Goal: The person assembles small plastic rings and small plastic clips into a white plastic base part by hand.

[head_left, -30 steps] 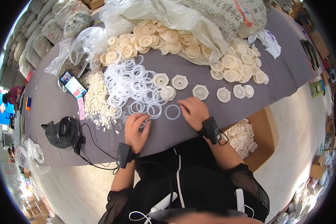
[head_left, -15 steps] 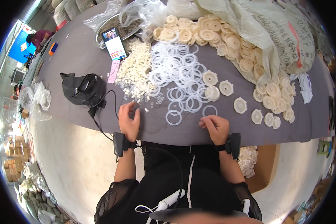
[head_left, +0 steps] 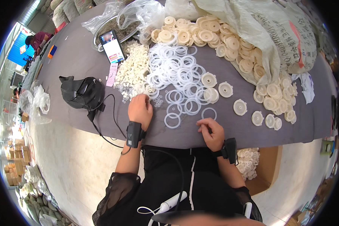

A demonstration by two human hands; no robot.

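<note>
My left hand [head_left: 140, 111] reaches to the near edge of a heap of small cream plastic pieces [head_left: 133, 67]. Its fingers are bent down and pressed together; the tips are hidden, so whatever they hold does not show. Tiny clear rings [head_left: 159, 101] lie scattered beside it. My right hand [head_left: 213, 135] rests low over the table with curled, closed fingers, and I cannot make out anything in them. Just beyond its fingertips lies a translucent ring [head_left: 209, 109]. Another loose ring [head_left: 172, 127] lies to its left, in front of the large pile of rings [head_left: 177, 64].
Cream round caps [head_left: 240, 107] lie loose at right; more spill from a woven sack [head_left: 252, 22]. A phone [head_left: 112, 47], pink slip [head_left: 112, 74] and black bag [head_left: 83, 92] with a cable are at left. Under the table is a cardboard box [head_left: 269, 169]. A person [head_left: 38, 38] is far left.
My left hand has moved forward and slightly right to the small pieces, its fingers drawing together. My right hand has shifted a little left and nearer to me, away from the ring.
</note>
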